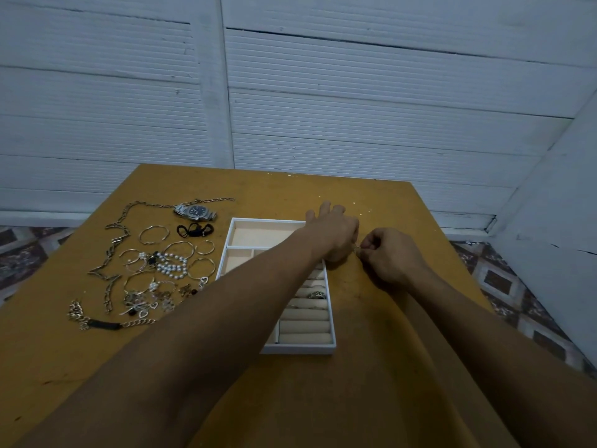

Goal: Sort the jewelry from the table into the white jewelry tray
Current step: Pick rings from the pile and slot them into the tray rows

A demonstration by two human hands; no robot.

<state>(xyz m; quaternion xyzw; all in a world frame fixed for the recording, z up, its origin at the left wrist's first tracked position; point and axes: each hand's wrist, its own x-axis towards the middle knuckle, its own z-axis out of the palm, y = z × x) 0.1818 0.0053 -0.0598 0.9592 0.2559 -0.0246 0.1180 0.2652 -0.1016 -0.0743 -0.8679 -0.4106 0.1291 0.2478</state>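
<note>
The white jewelry tray [298,350] lies mid-table, with beige compartments and ring rolls; a silver ring [316,295] sits in one roll. My left arm crosses over the tray, and my left hand [332,232] rests at the tray's far right corner, fingers spread. Just right of it, my right hand [389,255] pinches a tiny metal piece [356,250], too small to identify. Loose jewelry lies left of the tray: a silver watch [195,211], a long chain necklace [113,250], hoop bangles [154,235], a pearl bracelet [171,265] and a black-plate bracelet [103,324].
The yellow-brown table [371,383] ends at a far edge near a white panelled wall [323,92]. A black hair tie [195,229] lies beside the watch. Patterned floor tiles [504,282] show on both sides of the table.
</note>
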